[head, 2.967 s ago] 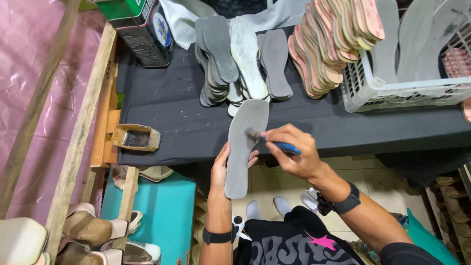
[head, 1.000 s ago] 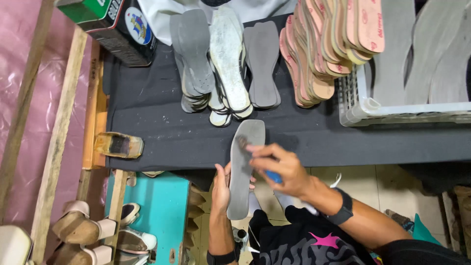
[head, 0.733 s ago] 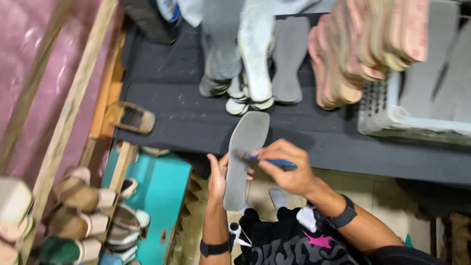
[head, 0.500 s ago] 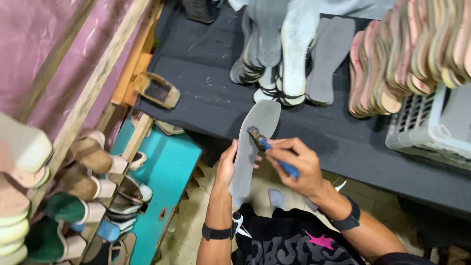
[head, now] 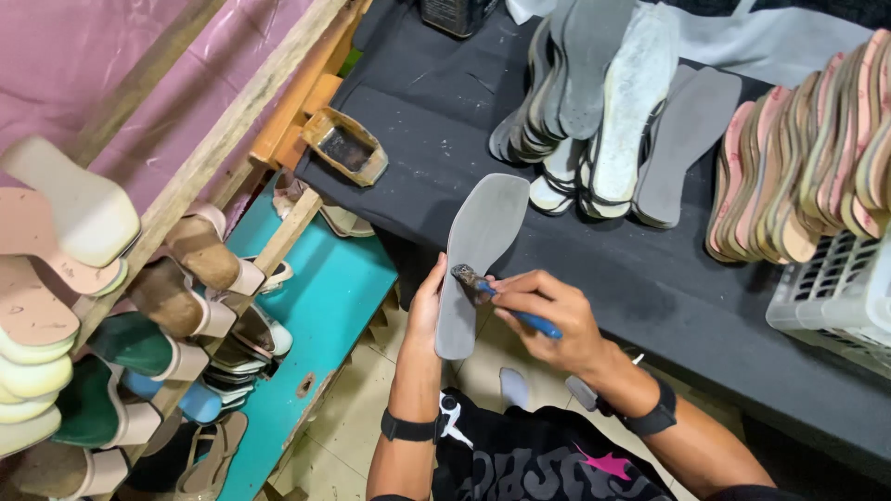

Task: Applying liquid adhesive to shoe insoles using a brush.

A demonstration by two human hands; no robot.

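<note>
Gripping a grey insole [head: 478, 255] from beneath, left hand [head: 425, 311], right hand [head: 548, 315] clamped on a blue-handled brush [head: 501, 299] touching it

pink sheet wall [head: 83, 56], black worktable [head: 668, 278], pale tiled floor [head: 362, 417].

Now swung toward 9 o'clock: shoe rack [head: 139, 306] fills that side, insole stacks [head: 594, 121] and basket [head: 835, 297] slide toward 3 o'clock. Brush [head: 506, 301] in right hand [head: 557, 320] drawn down from the toe end to mid grey insole [head: 473, 260], now tilted toward 1 o'clock.
</note>
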